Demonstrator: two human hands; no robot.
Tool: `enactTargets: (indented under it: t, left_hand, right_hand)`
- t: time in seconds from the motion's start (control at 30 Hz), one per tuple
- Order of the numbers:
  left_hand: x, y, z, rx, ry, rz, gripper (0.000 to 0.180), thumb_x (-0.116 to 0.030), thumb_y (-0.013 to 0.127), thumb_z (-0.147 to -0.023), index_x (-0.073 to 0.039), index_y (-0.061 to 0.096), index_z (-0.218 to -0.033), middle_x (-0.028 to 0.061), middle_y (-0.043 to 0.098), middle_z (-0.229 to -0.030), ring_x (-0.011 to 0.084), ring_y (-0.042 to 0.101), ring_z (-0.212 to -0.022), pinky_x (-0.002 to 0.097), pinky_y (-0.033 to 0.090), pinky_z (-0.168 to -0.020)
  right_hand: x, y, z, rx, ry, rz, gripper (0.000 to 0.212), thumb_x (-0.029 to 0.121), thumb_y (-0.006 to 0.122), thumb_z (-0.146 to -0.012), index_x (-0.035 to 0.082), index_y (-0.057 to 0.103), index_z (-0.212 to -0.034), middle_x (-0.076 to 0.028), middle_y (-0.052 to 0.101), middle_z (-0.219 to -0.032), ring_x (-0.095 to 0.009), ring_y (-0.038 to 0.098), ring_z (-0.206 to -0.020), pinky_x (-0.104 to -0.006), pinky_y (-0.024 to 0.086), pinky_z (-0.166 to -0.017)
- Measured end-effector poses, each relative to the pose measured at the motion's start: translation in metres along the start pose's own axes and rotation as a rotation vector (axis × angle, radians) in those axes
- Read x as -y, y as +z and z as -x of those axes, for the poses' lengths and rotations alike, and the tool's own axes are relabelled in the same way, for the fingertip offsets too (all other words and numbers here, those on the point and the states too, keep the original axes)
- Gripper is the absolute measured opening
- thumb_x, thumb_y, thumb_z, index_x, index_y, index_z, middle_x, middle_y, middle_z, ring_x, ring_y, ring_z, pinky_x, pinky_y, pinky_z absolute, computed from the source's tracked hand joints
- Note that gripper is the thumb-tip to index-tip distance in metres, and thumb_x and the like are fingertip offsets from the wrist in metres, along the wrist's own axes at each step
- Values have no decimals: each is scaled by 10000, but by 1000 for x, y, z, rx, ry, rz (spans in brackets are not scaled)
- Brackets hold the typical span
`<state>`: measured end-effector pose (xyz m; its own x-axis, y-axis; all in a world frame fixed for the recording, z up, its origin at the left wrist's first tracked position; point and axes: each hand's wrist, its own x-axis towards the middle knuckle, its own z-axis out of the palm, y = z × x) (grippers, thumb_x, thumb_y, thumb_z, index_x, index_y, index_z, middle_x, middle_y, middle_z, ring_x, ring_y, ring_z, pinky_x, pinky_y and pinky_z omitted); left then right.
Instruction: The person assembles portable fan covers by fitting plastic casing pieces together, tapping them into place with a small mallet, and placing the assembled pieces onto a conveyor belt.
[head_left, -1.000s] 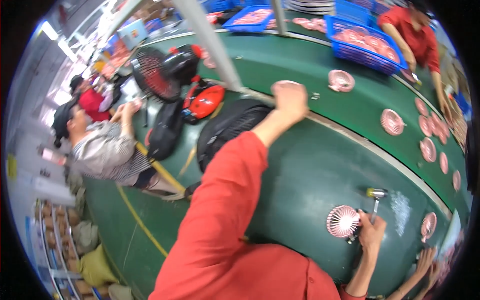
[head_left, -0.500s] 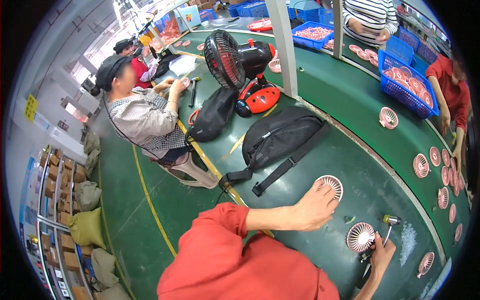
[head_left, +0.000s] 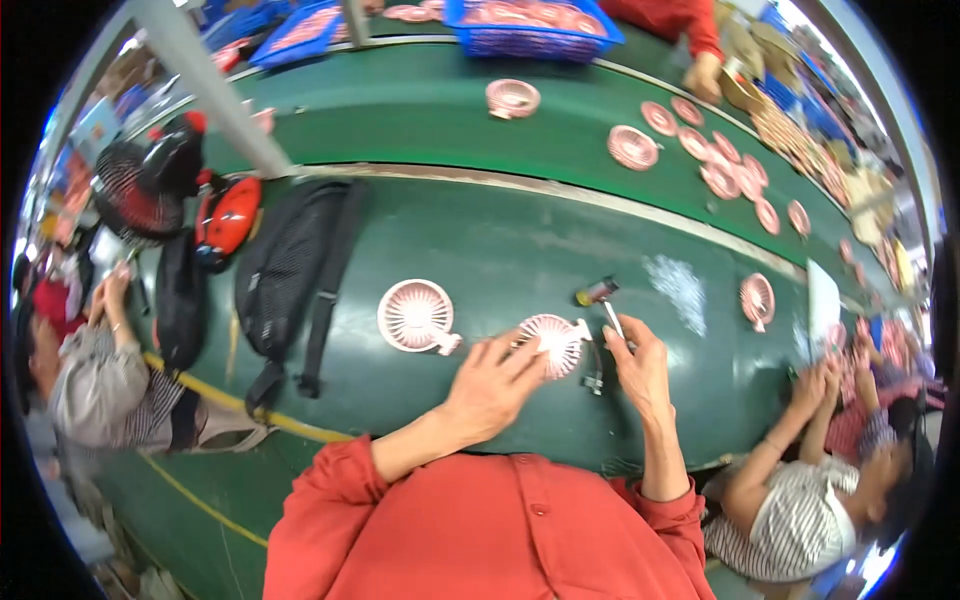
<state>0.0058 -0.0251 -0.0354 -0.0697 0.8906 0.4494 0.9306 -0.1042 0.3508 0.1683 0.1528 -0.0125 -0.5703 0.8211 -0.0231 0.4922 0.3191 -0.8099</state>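
Note:
My left hand (head_left: pixel 492 390) lies with its fingers stretched out over the left side of a pink, round, ribbed fan cover (head_left: pixel 562 350). My right hand (head_left: pixel 642 368) is closed around the handle of a small hammer (head_left: pixel 598 291), whose head has a yellowish end and a dark end. That head is just beyond the cover, apart from it. A dark cable with a small part (head_left: pixel 594 384) runs down between the cover and my right hand. Left of my left hand sits a second pink fan cover (head_left: pixel 414 315), its slotted side up, with a short stub.
A black bag (head_left: pixel 295 270) and a red-and-black desk fan (head_left: pixel 228 218) stand at the left. Clear small bits (head_left: pixel 677 292) and another pink cover (head_left: pixel 757 299) lie to the right. Beyond the ledge, pink parts lie on a green belt (head_left: pixel 400 125). Co-workers sit on both sides.
My view has swung to the right. My left hand has let go of one fan cover and moved right onto the other. The hammer stays in my right hand.

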Motion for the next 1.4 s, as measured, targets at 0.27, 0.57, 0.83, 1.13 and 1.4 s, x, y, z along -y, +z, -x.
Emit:
enactTargets:
  t: [0.27, 0.57, 0.83, 1.13, 1.4]
  left_hand:
    - [-6, 7, -8, -29, -23, 9, 439, -127, 733, -783, -86, 623, -1205, 73, 563, -1264, 321, 536, -1117, 439, 462, -831]
    - [-4, -9, -3, 9, -2, 62, 438, -128, 753, -735, -94, 637, -1156, 63, 567, -1237, 311, 532, -1105, 467, 422, -885]
    - [2, -16, 4, -36, -15, 100, 413, -136, 763, -719, -105, 643, -1113, 52, 583, -1220, 303, 539, -1096, 473, 414, -901]
    - [3, -19, -1, -185, 20, 209, 254, -129, 725, -746, -32, 636, -963, 126, 592, -1078, 309, 579, -1011, 459, 448, -843]
    - [-4, -14, 4, -253, -40, 227, 295, -128, 720, -760, -14, 622, -1014, 145, 574, -1113, 311, 557, -1038, 431, 429, -846]
  right_hand:
    - [27, -26, 57, -332, -238, 150, 287, 90, 543, -976, -28, 600, -1231, -51, 604, -768, -142, 545, -624, -287, 450, -574]
    - [-40, -36, 22, -199, 298, 60, 309, 283, 619, -945, -25, 635, -942, -93, 660, -662, -154, 608, -600, -325, 466, -572]
    - [-64, -61, -15, -440, 209, 139, 193, 172, 643, -898, -14, 639, -951, -115, 670, -700, -197, 632, -631, -362, 479, -628]
    - [-90, -64, -28, -453, 109, 416, 258, 191, 624, -926, -41, 637, -1039, -230, 649, -831, -280, 571, -693, -401, 483, -698]
    - [-130, -71, -48, -377, -24, 579, 222, 149, 596, -924, -68, 576, -973, -257, 604, -840, -408, 563, -740, -462, 437, -684]
